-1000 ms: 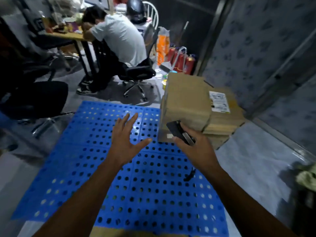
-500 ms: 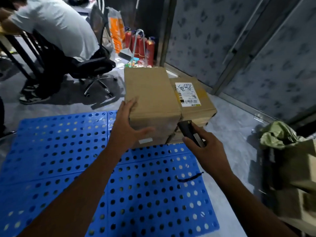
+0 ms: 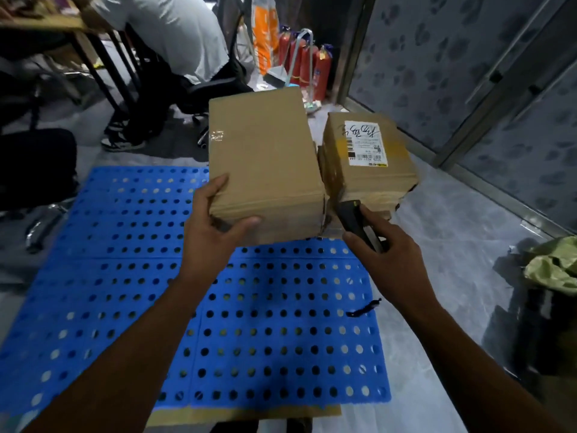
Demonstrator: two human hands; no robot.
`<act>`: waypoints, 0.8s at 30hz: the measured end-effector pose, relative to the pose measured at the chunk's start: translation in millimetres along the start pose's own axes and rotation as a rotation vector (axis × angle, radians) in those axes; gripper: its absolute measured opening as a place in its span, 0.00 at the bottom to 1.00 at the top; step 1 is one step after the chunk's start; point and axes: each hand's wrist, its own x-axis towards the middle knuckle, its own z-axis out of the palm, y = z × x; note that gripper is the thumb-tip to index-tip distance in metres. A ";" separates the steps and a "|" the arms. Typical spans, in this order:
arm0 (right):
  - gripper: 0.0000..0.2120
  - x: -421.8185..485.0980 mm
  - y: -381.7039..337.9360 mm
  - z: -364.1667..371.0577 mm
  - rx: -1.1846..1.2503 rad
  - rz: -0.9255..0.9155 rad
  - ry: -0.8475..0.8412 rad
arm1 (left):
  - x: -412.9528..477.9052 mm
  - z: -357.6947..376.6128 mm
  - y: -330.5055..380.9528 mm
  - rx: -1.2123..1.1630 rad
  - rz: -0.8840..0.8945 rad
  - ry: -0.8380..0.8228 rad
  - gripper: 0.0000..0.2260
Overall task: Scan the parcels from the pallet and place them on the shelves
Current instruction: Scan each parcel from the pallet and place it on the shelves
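Both hands at parcels, far edge of blue pallet [image 3: 249, 307].
Left hand [image 3: 215, 226] clamped on plain parcel [image 3: 262, 157] near-left corner; right hand [image 3: 387, 254] curled round black scanner [image 3: 356, 220]. Labelled parcel [image 3: 368, 157] just beside, behind the scanner.
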 end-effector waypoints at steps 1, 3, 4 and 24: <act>0.27 -5.8 1.2 1.7 0.014 -0.009 -0.031 | -17.4 -9.3 2.4 0.027 0.003 0.024 0.35; 0.30 -19.8 5.3 8.8 0.038 -0.020 -0.118 | -57.9 -29.7 5.8 0.090 0.007 0.059 0.34; 0.31 -28.2 8.2 14.3 0.043 -0.026 -0.172 | -80.0 -39.9 6.1 0.115 -0.006 0.071 0.34; 0.30 -160.8 49.8 117.6 -0.130 0.200 -0.470 | -259.4 -114.8 -49.8 0.678 -0.072 -0.075 0.42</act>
